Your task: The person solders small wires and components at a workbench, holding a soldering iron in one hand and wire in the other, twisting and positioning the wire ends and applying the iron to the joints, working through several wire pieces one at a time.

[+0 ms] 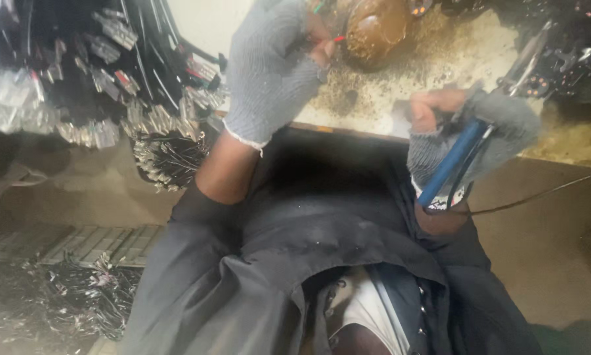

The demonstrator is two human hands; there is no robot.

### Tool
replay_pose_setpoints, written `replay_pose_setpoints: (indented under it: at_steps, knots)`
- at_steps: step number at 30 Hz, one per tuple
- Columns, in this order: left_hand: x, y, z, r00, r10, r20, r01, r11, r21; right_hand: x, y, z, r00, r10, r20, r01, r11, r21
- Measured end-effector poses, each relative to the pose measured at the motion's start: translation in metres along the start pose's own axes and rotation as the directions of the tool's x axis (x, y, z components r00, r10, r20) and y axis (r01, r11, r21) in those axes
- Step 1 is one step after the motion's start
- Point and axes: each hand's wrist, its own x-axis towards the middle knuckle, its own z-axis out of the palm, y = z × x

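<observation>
- Grey knitted fingerless gloves cover both hands; the left hand [269, 72] is curled shut, its fingertips pinching thin red and green wires [328, 41] just left of the brown resin-crusted pot [374, 26].
- Right hand [466, 128], to the lower right of that pot, is closed around a blue-handled soldering iron [450, 161]; its metal shaft [529, 56] angles up and away to the right of the pot, and its black cord [539, 194] trails off lower right.
- Fine wires like these look feather-light, limp and easily kinked, so a pinch close to the bare ends, as seen here, should steady them best; the exact tips are blurred.
- Judging by its build, the iron is light but stiff, with a hot, unsafe front end; the blue grip is the sensible place to hold, and the cord may tug at it.
- Stained, flux-spattered workbench [453, 46] lies under the pot; its near edge runs between the two hands.
- Bundles of black cable assemblies with silver connectors [111, 79] hang well left of the pot, and more lie heaped far below left [78, 296].
</observation>
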Motion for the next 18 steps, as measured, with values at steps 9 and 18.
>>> replay_pose_setpoints:
  at_steps: [9, 18]
  knots:
    - [0.001, 0.008, 0.002, 0.996, -0.080, 0.047, 0.080, 0.997, 0.007, -0.013, -0.010, -0.003, 0.923, 0.293, 0.249, -0.360, 0.885, 0.296]
    - [0.000, 0.005, 0.005, 0.996, -0.086, 0.000, 0.086, 0.995, -0.056, -0.001, -0.018, -0.005, 0.911, 0.303, 0.280, -0.387, 0.864, 0.323]
